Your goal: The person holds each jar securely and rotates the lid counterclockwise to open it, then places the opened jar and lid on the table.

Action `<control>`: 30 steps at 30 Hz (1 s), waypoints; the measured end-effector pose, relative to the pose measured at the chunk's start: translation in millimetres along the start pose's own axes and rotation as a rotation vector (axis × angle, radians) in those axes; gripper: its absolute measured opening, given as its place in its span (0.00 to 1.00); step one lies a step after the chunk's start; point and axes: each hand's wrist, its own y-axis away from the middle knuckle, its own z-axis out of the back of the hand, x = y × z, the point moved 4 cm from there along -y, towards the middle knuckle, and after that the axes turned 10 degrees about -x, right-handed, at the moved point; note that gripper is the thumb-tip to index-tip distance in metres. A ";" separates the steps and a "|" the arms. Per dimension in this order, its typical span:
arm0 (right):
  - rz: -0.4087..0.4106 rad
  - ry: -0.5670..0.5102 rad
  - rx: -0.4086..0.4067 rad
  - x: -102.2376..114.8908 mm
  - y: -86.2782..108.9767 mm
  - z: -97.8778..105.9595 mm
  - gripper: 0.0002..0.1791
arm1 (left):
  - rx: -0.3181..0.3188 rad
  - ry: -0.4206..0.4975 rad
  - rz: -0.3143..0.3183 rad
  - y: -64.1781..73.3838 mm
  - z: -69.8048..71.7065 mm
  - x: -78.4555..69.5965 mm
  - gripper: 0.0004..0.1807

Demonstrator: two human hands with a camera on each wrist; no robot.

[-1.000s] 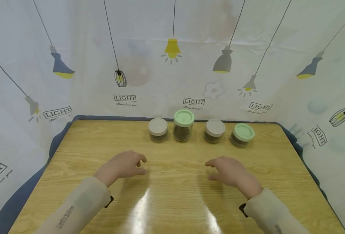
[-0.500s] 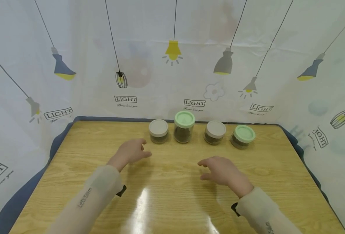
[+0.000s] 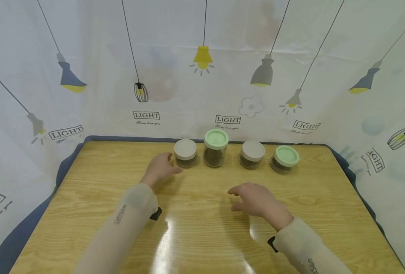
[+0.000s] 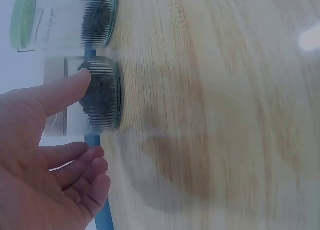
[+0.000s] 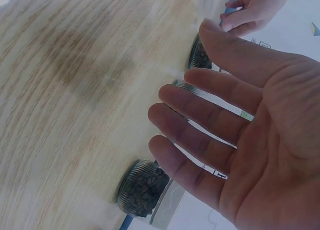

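My left hand [image 3: 159,169] is at the left side of the leftmost jar [image 3: 185,149], a short clear one with a whitish lid. In the left wrist view the thumb overlaps that jar's ribbed glass [image 4: 106,102], and dark bits show inside. The fingers are spread around its side without gripping it. To its right stands a tall jar with a green lid [image 3: 216,139]. Farther right are another whitish-lidded jar [image 3: 252,151] and a short green-lidded jar [image 3: 285,156]. My right hand [image 3: 260,203] hovers over the table in front of them, fingers relaxed and holding nothing.
The jars stand in a row near the back edge of the wooden table [image 3: 202,213]. Right behind that edge hangs a white cloth [image 3: 175,38] printed with lamps. Blue fabric [image 3: 66,163] borders the tabletop, and more printed cloth rises at both sides.
My left hand has moved forward and right, up to the leftmost jar. The right hand has drifted slightly left. The jars stay where they were.
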 end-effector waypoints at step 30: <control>-0.021 -0.024 0.058 6.6 -2.0 -5.9 0.26 | -0.215 0.212 0.065 -26.3 -33.8 -3.6 0.51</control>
